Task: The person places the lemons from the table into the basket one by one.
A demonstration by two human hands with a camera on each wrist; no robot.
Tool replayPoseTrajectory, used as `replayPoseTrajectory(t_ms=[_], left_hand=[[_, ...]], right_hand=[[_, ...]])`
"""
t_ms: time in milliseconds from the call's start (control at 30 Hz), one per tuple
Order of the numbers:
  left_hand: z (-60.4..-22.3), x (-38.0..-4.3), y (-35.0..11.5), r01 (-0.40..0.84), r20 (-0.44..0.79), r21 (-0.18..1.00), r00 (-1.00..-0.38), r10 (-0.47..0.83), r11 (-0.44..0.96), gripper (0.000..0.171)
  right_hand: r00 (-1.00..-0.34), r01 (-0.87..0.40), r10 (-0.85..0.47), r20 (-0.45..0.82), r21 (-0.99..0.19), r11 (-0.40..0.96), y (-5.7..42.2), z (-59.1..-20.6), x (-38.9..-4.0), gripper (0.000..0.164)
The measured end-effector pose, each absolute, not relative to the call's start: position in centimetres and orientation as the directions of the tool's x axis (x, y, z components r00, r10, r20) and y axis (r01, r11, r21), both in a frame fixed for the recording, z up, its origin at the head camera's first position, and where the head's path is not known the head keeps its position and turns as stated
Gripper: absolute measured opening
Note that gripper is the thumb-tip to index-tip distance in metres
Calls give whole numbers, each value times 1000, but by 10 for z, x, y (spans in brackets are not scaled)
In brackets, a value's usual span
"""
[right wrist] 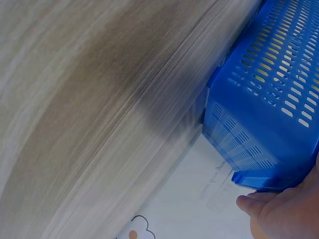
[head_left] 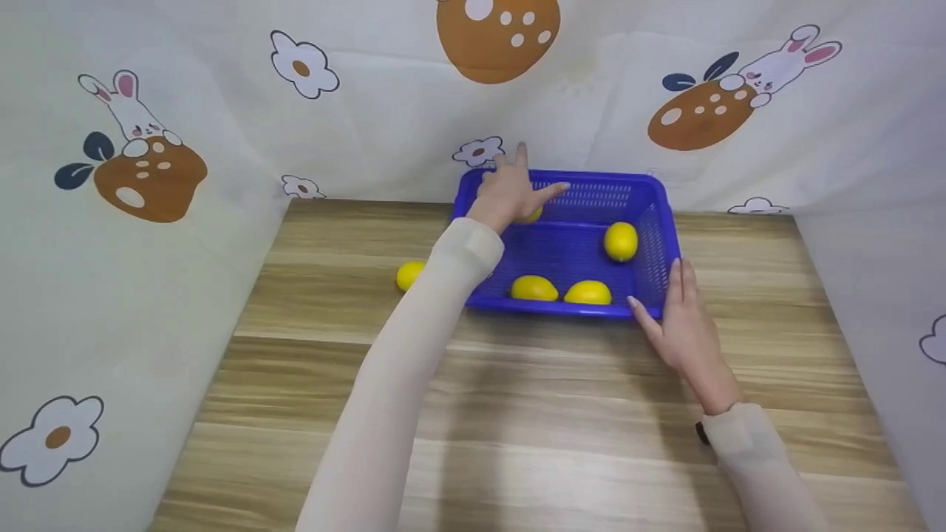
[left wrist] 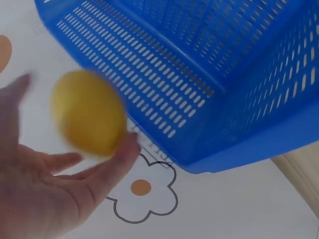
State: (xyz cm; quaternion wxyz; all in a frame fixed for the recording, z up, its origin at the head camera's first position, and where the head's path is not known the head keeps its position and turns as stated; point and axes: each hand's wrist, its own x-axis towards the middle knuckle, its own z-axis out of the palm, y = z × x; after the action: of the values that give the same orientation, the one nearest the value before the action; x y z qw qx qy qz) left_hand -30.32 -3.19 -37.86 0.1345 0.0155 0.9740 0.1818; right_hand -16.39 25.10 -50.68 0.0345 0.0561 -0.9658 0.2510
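Observation:
My left hand (head_left: 506, 193) is over the back left corner of the blue plastic basket (head_left: 565, 312), its fingers spread. A lemon (left wrist: 89, 112), blurred, is right by its thumb and fingertips in the left wrist view; in the head view that lemon (head_left: 533, 215) is mostly hidden under the hand. My right hand (head_left: 689, 332) rests against the basket's front right corner, fingers straight along the outer side and thumb at the front rim. Inside the basket, a lemon (head_left: 621, 241) lies near the right wall, and two more, a left one (head_left: 533, 288) and a right one (head_left: 588, 292), lie along the front.
Another lemon (head_left: 410, 275) lies on the wood-grain table (head_left: 576, 436) left of the basket, partly hidden by the left sleeve (head_left: 403, 362). A pale cloth (head_left: 369, 133) printed with rabbits and flowers hangs close behind the basket and along both sides.

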Motion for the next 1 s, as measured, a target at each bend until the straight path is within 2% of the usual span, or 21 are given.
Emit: replayPoseTrajectory(t_ms=[67,267,1000], left_hand=[[-378,-304,-32,-21,-273,337,-959,76,941,109],[-380,-303,-35,-15,-299,274,-952,70,962,110],[-389,-294,-42,-10,-300,272,-951,75,962,108]], right_hand=[[-991,-127,-92,96,-482,867,251,-507,-164,100],[-990,-135,-94,106,-486,864,251,-508,-165,99],[-988,-142,-93,121,-505,851,251,-509,-165,100]])
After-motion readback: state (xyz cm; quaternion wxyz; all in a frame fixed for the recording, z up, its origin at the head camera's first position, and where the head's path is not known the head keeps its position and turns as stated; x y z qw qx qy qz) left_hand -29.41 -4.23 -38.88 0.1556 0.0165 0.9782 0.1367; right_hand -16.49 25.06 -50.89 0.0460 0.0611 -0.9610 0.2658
